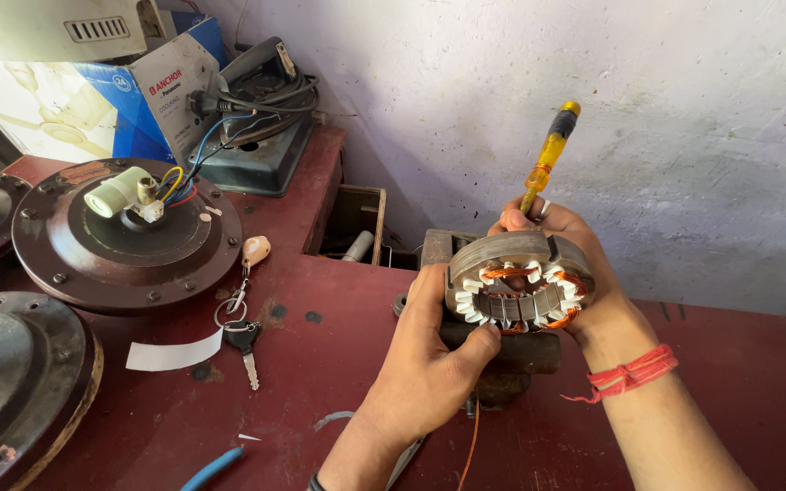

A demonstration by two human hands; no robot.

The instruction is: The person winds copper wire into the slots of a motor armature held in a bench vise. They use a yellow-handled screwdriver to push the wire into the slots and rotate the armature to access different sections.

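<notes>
Bench (320, 364): dark red top, worn, runs along a pale plastered wall (684, 136).

Fan covers: one round brown fan cover (125, 241) at left w/ loose coloured wires and a cream plug part at its hub; parts of two more at the left edge, one grey (2, 382) near the lower corner.

Box (75, 100), blue and white cardboard, back left; a dark iron (261, 86) sits on a grey base just beside it.

Motor core (520, 291): ring of stacked steel plates w/ copper windings and white slot liners, held just above a dark vise (502, 355) at bench centre. Left hand (429, 355) grips its near rim, thumb across the lower edge. Right hand (584, 273) wraps the far side and also clamps a yellow-handled screwdriver (548, 155), handle pointing up; tip hidden behind the core.

Handling, est.: core prob. heavy and rigid. Outer steel rim = safe hold. Windings and liners look fragile, so keep fingers and tool off the copper.

Small items: keys (243, 332) on a ring w/ tan fob, white paper strip (175, 353), blue-handled tool (216, 465) at the lower edge.
</notes>
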